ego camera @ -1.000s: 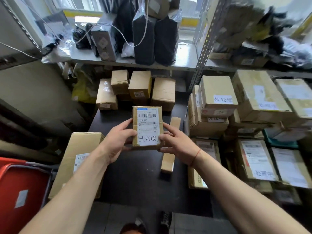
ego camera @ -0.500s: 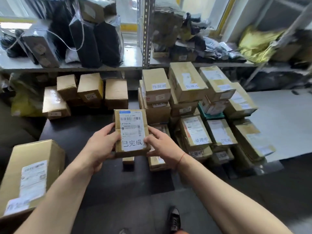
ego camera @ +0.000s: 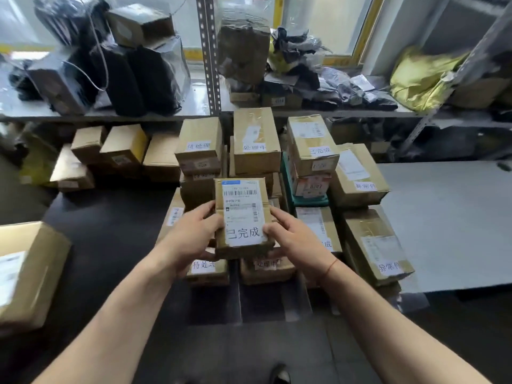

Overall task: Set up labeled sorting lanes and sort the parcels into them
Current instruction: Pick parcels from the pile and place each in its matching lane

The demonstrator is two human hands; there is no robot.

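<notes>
A small cardboard parcel with a barcode label and a white slip reading 已完成 is held upright in front of me. My left hand grips its left edge and my right hand its right edge. Behind it stand stacks of labeled parcels in rows: a box marked 待处理, a box marked 处理中, a box marked 已完成 and a box marked 异常件. The held parcel hovers over the front of the two left rows.
A metal shelf behind carries black bags and wrapped boxes. Unsorted brown boxes sit under it at left. A large box lies at the near left. A grey board lies on the floor at right.
My view has swung to the right, bringing the labeled stacks to the centre. The parcel stays gripped in both hands and now hangs over the stacks.
</notes>
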